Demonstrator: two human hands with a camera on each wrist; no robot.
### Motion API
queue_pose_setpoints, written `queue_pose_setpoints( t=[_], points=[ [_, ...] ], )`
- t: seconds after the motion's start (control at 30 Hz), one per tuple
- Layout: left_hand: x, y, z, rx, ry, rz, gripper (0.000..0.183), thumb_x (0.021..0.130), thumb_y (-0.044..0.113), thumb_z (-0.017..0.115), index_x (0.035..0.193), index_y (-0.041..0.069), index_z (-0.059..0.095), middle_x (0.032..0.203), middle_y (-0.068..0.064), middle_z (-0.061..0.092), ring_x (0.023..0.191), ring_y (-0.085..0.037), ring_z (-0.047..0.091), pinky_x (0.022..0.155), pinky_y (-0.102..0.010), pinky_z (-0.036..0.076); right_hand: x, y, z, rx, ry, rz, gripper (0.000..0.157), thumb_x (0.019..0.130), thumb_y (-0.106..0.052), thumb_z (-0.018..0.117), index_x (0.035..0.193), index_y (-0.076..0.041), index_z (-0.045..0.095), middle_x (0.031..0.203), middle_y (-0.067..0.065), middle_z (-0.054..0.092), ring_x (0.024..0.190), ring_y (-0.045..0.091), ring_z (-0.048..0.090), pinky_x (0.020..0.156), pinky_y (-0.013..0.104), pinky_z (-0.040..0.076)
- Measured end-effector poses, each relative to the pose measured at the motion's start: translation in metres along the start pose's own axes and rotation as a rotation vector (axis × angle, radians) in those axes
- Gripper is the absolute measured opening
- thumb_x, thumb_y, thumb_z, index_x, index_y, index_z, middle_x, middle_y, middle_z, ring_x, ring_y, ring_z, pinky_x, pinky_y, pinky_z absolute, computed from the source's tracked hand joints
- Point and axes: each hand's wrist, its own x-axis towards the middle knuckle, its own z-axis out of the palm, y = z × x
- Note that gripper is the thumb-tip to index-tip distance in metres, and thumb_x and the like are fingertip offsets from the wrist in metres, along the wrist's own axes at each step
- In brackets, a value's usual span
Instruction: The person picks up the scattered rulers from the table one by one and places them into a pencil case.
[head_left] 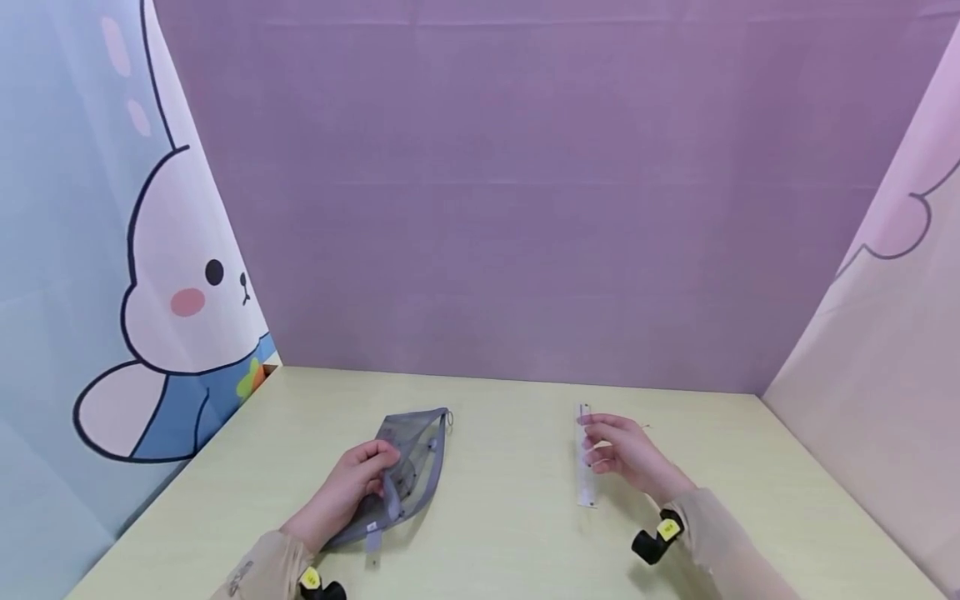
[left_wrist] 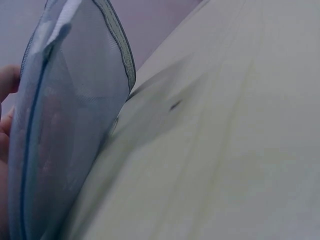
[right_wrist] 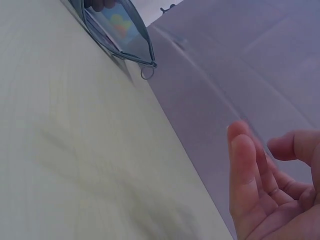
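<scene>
My left hand (head_left: 352, 477) grips the side of a grey mesh zip pouch (head_left: 433, 479). The pouch is tilted above the table, its zipped mouth parted, with a small metal ring (head_left: 450, 418) at the far corner. In the left wrist view the pouch (left_wrist: 70, 135) hides most of the fingers. To the right, apart from the pouch, my right hand (head_left: 628, 450) pinches a clear ruler (head_left: 586, 487), held lengthwise away from me. The right wrist view shows the thumb and fingers of this hand (right_wrist: 270, 195) around the faint, see-through strip.
Both hands are over a pale yellow table (head_left: 510, 517). A purple curtain (head_left: 510, 208) stands along its back edge, with a cartoon-printed cloth (head_left: 187, 333) on the left and a pink one (head_left: 892, 350) on the right. A small translucent tab (head_left: 372, 546) hangs below the pouch.
</scene>
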Motion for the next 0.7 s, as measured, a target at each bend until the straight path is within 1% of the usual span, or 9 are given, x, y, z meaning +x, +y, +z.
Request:
queue_pose_setpoints(
  t=[0.1,0.2,0.33,0.43,0.57,0.7],
  points=[
    [0.000,0.001,0.000,0.003,-0.002,0.001,0.011,0.091,0.015,0.065,0.091,0.005,0.061,0.081,0.001,0.054,0.061,-0.009,0.050,0.057,-0.023,0.045,0.003,0.000,0.004,0.005,-0.004,0.006,0.051,0.098,-0.016,0.053,0.135,0.014,0.036,0.084,0.006,0.057,0.062,0.013,0.062,0.057,0.024,0.053],
    [0.000,0.001,0.000,0.004,-0.002,0.000,0.011,0.091,0.015,0.065,0.090,0.005,0.061,0.080,0.001,0.054,0.060,-0.009,0.049,0.056,-0.023,0.045,0.005,-0.001,0.009,0.004,-0.031,0.011,0.051,0.099,-0.018,0.054,0.135,0.014,0.036,0.085,0.006,0.058,0.063,0.014,0.062,0.057,0.024,0.053],
    [0.001,0.001,-0.002,0.011,-0.011,0.022,0.010,0.092,0.015,0.064,0.088,0.007,0.061,0.078,0.001,0.054,0.059,-0.009,0.049,0.056,-0.023,0.045,0.006,-0.002,0.016,0.000,-0.049,0.013,0.050,0.099,-0.019,0.054,0.134,0.013,0.037,0.085,0.005,0.057,0.063,0.013,0.062,0.057,0.024,0.051],
    [0.002,0.001,-0.003,0.015,-0.016,0.028,0.009,0.092,0.015,0.063,0.087,0.008,0.061,0.078,0.002,0.054,0.059,-0.009,0.049,0.057,-0.023,0.045,0.007,-0.002,0.021,0.004,-0.055,0.020,0.048,0.099,-0.018,0.053,0.133,0.012,0.039,0.085,0.005,0.057,0.063,0.013,0.061,0.056,0.023,0.051],
    [0.000,0.000,-0.003,0.004,0.000,0.013,0.009,0.091,0.014,0.064,0.086,0.008,0.061,0.078,0.002,0.054,0.059,-0.009,0.049,0.056,-0.023,0.045,0.009,-0.001,0.028,0.015,-0.070,0.020,0.044,0.099,-0.016,0.053,0.131,0.011,0.042,0.084,0.005,0.058,0.061,0.012,0.061,0.055,0.023,0.051],
    [-0.003,0.001,-0.001,0.007,-0.017,0.027,0.009,0.092,0.014,0.064,0.087,0.007,0.061,0.078,0.002,0.055,0.059,-0.008,0.049,0.057,-0.022,0.045,0.010,0.001,0.033,0.020,-0.074,0.021,0.040,0.099,-0.016,0.054,0.128,0.010,0.045,0.084,0.006,0.058,0.061,0.013,0.061,0.054,0.023,0.051]
  ],
)
